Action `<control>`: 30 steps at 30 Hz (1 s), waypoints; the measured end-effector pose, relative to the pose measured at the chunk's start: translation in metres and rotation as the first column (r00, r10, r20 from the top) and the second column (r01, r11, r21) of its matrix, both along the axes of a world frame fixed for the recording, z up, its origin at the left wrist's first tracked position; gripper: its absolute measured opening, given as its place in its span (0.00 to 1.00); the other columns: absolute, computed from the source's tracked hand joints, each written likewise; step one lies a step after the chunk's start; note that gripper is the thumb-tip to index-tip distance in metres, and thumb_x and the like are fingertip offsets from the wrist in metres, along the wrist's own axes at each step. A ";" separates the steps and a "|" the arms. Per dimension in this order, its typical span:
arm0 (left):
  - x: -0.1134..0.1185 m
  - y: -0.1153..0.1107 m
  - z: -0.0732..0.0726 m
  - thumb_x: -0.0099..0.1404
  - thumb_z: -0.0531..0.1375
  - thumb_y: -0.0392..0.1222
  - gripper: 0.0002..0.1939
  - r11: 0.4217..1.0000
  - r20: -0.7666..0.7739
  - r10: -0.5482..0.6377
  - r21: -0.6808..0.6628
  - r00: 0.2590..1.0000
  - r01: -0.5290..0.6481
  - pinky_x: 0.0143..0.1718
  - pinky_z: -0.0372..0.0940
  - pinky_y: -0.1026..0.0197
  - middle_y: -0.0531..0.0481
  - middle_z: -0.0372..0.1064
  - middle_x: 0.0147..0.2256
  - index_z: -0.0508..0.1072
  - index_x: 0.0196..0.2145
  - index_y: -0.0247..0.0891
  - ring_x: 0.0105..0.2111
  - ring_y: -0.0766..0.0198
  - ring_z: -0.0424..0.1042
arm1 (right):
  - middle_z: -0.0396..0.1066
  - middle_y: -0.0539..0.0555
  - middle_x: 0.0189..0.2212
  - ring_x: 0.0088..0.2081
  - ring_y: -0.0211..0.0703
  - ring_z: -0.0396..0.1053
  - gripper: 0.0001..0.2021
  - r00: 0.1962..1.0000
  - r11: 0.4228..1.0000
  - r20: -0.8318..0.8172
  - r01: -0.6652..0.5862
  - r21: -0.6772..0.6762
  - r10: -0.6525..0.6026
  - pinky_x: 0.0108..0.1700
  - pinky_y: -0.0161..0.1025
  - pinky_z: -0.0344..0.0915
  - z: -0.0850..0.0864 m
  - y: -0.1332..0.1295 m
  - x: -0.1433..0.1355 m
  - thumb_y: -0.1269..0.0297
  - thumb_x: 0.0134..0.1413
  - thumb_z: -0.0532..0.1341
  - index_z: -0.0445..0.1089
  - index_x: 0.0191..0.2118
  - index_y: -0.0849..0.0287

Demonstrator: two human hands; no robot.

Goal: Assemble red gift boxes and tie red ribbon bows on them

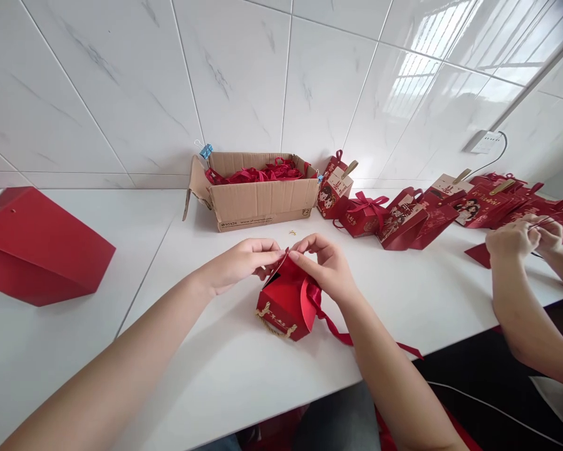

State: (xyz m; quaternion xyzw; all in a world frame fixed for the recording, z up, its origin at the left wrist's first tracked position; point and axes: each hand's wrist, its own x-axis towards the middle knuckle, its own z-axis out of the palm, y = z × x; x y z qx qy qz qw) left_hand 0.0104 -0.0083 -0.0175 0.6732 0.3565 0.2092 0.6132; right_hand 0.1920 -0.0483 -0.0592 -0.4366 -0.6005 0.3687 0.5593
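Note:
In front of me on the white table stands a small red gift box (288, 300) with gold print and a gold rope along its near lower edge. Its top flaps lean together, and a dark gap shows on the left side. My left hand (243, 260) pinches the top edge of a flap from the left. From the right, my right hand (325, 266) pinches the same peak, thumb and fingers closed on it. A dark red ribbon (335, 329) hangs from the box's right side and trails across the table below my right forearm.
A cardboard box (262, 203) of red ribbons stands against the tiled wall. Several decorated gift boxes (401, 219) line the back right. A large red box (41, 250) lies at left. Tiny gold pieces (292, 232) rest behind my hands. Another person's hands (520, 237) work at right.

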 end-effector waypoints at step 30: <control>-0.078 -0.017 0.083 0.70 0.51 0.35 0.09 0.839 0.724 0.369 0.012 0.584 -0.544 0.36 0.62 0.70 0.59 0.68 0.28 0.61 0.31 0.32 0.32 0.75 0.67 | 0.75 0.54 0.40 0.45 0.44 0.72 0.11 0.934 0.918 0.229 -0.324 0.227 0.273 0.55 0.46 0.63 -0.010 -0.005 -0.004 0.65 0.63 0.53 0.72 0.43 0.52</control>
